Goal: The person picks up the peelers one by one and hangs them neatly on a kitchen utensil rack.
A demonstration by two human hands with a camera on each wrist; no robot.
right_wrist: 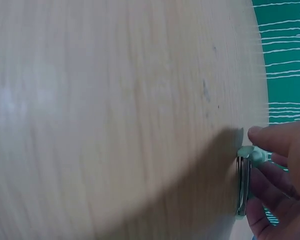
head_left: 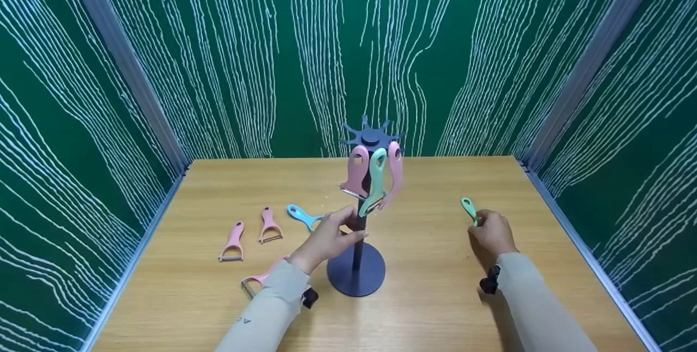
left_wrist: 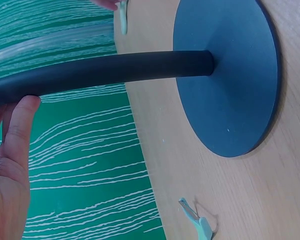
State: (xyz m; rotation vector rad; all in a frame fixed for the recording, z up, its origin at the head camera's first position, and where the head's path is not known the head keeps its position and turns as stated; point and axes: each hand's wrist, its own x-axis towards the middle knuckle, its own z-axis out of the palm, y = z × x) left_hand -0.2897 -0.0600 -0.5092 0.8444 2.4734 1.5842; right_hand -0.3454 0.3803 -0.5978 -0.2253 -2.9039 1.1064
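The right hand (head_left: 494, 231) is pinching the green peeler (head_left: 470, 210) near its blade end, while the left hand (head_left: 329, 235) is gripping the upright of the dark stand (head_left: 357, 254) between thumb and fingers. The green peeler is lying directly ahead of the right hand and well apart from the left; its long axis is running away from the person, slanting slightly toward the left hand's side, with the holed handle end pointing beyond the fingertips. Whether the right hand is already lifting it off the worktop (head_left: 425, 265), I cannot tell.

The stand is rising in the left hand's grasp, well to the left of the right hand. Its slotted ring (head_left: 356, 138) is sitting above the left hand, with three hung peelers (head_left: 377, 177) dangling just over the knuckles. A blue peeler (head_left: 301, 214) is resting just left of the left hand, and two pink peelers (head_left: 267, 217) are lying farther out on that side.
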